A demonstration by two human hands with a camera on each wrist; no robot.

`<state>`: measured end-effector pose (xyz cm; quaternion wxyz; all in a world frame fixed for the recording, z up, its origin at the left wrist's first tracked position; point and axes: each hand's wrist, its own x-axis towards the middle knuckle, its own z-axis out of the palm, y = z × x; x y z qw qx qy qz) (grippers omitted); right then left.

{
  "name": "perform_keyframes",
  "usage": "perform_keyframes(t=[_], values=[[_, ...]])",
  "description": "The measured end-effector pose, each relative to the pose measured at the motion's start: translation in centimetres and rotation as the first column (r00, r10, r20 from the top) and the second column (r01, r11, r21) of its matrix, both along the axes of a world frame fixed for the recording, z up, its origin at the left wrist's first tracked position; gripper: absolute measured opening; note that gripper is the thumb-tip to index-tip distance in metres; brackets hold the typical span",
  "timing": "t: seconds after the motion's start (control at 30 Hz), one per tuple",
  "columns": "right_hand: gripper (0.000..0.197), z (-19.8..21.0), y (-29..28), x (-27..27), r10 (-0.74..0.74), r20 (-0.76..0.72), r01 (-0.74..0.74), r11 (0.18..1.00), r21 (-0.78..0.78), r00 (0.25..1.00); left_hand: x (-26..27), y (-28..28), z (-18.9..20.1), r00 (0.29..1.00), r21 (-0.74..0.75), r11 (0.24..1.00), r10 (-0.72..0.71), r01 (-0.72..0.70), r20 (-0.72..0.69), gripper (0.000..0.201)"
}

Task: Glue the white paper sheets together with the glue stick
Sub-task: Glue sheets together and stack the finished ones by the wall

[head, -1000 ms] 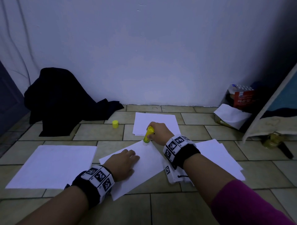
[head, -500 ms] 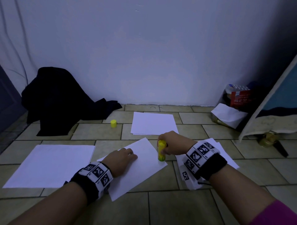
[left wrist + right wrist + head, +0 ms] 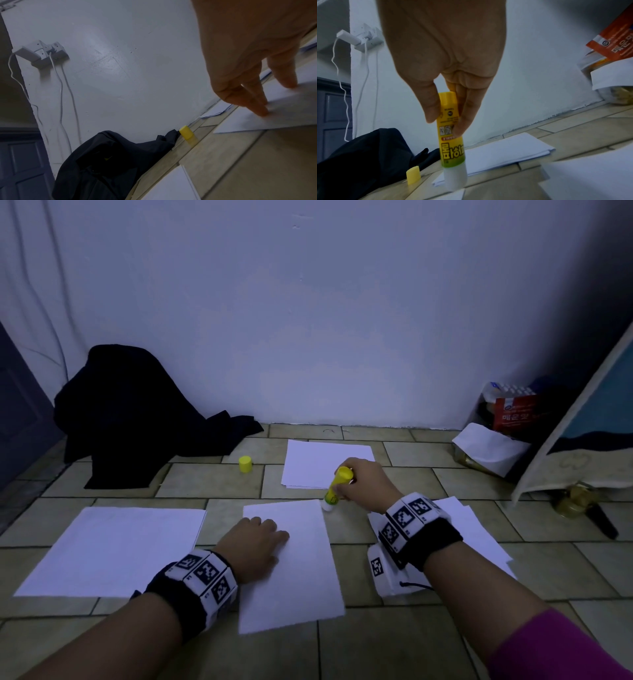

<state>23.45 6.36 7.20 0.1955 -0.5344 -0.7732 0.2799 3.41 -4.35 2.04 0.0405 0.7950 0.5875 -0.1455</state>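
Right hand (image 3: 364,482) is gripping the yellow plastic glue stick (image 3: 337,486) between thumb and fingers, white tip pointing down at the 1 o'clock corner of the centre white paper sheet (image 3: 301,570). Left hand (image 3: 253,544), fingers straight, is pressing that sheet flat on the beige tiled floor (image 3: 212,481). Small yellow cap (image 3: 245,464) is standing at 11 o'clock, beside a black cloth heap (image 3: 130,419). More white paper is lying at 9 (image 3: 113,549), 12 (image 3: 315,463) and 3 o'clock (image 3: 479,532).

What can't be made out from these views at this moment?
- Glue already spread on the centre sheet: no trace shows in the dim head view.
- Right-hand stack: head view, wrist and band cover much of it.
- Glue stick tip touching the paper: right wrist view, blurred.
- Small print on the glue stick's label: too small.
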Motion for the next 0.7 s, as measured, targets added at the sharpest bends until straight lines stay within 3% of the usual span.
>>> perform_keyframes(t=[0.43, 0.7], values=[[0.029, -1.8, 0.3, -5.7, 0.070, -0.034, -0.070, 0.998, 0.004, 0.997, -0.1, -0.2, -0.5, 0.973, -0.029, 0.978, 0.210, -0.208, 0.093, 0.056], [0.032, -0.5, -0.1, -7.8, 0.227, 0.203, -0.229, 0.973, -0.012, 0.953, 0.1, 0.0, -0.6, 0.959, -0.018, 0.969, 0.246, -0.246, 0.142, 0.058]])
